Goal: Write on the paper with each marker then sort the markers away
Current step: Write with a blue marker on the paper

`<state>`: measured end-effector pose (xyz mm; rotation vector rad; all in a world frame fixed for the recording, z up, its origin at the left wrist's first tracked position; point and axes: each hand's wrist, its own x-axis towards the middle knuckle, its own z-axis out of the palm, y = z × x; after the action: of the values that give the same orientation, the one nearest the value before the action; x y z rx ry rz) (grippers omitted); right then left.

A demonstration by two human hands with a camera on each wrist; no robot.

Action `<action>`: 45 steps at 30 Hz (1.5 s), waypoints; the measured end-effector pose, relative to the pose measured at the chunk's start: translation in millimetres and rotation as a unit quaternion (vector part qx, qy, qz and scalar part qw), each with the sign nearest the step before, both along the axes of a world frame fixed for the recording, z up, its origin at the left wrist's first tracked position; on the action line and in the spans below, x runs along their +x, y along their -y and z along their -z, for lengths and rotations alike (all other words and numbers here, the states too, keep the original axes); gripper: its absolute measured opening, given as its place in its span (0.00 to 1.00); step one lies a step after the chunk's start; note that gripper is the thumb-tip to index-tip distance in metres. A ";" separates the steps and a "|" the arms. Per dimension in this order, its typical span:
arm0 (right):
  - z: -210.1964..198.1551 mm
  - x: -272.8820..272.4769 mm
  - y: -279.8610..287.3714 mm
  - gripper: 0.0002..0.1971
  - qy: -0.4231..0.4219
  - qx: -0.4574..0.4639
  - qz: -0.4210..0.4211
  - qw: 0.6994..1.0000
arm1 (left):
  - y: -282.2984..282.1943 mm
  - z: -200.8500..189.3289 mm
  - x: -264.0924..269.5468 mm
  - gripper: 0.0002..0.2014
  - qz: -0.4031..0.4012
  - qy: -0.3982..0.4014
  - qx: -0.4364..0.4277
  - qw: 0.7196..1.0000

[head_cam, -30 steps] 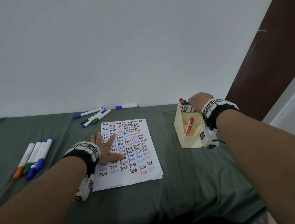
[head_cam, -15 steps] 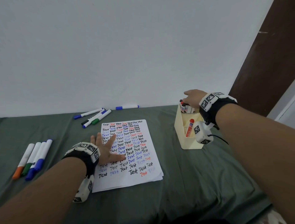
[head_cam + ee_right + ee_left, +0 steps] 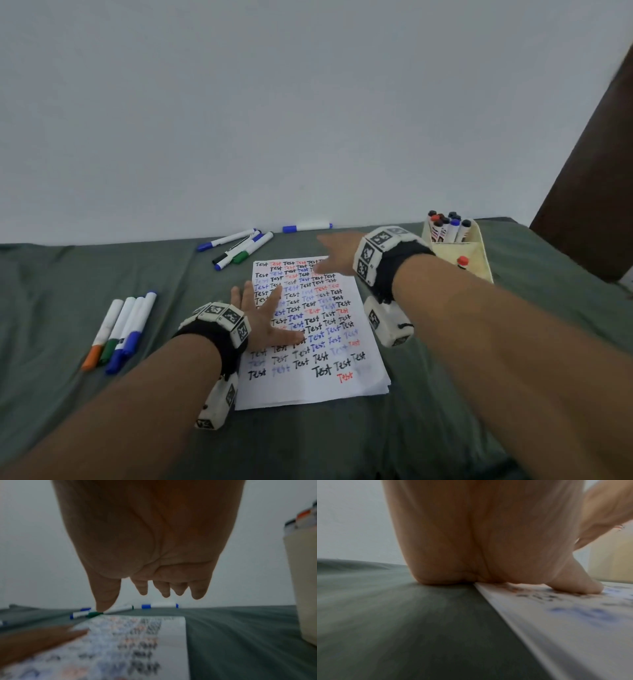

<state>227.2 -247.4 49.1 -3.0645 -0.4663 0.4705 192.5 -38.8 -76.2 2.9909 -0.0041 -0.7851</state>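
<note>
A white paper (image 3: pixel 356 346) covered in rows of "Test" lies on the grey-green cloth. My left hand (image 3: pixel 260 317) presses flat on its left side, fingers spread; the left wrist view shows the palm (image 3: pixel 471 540) down on the paper's edge (image 3: pixel 539 622). My right hand (image 3: pixel 337 253) hovers above the paper's far edge, fingers straight and empty, its palm (image 3: pixel 147 534) facing down. Beyond it lie a cluster of markers (image 3: pixel 239 248) and a single blue-capped marker (image 3: pixel 306 227). A cream holder (image 3: pixel 478 260) at the right carries several markers upright.
Several more markers (image 3: pixel 120 334) with orange, green and blue caps lie side by side at the left. A white wall rises behind the cloth-covered surface, and a dark brown panel (image 3: pixel 589 192) stands at the far right. The holder's front compartment has one red-capped marker (image 3: pixel 463 261).
My right hand has left the holder and swung left over the paper's far edge, empty. The left hand stays pressed on the paper.
</note>
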 end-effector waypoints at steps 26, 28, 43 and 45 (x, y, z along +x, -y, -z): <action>115.0 33.9 21.1 0.47 -0.043 0.013 0.003 0.999 | -45.2 -41.8 95.7 0.24 -0.026 0.219 0.101 0.970; 114.0 33.5 20.9 0.47 -0.042 0.022 0.006 0.999 | -58.6 -35.9 104.3 0.23 -0.042 0.224 0.106 0.968; 110.9 32.5 20.7 0.46 -0.044 0.045 0.010 0.998 | -80.2 -25.1 123.2 0.22 -0.029 0.234 0.059 0.970; 110.5 32.2 20.4 0.46 -0.043 0.045 0.011 0.998 | -87.1 -24.0 119.5 0.20 -0.034 0.241 0.053 0.969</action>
<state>259.3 -267.8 -61.5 -2.9472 -0.4384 0.5615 312.0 48.3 -52.2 3.1781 0.1239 -0.0397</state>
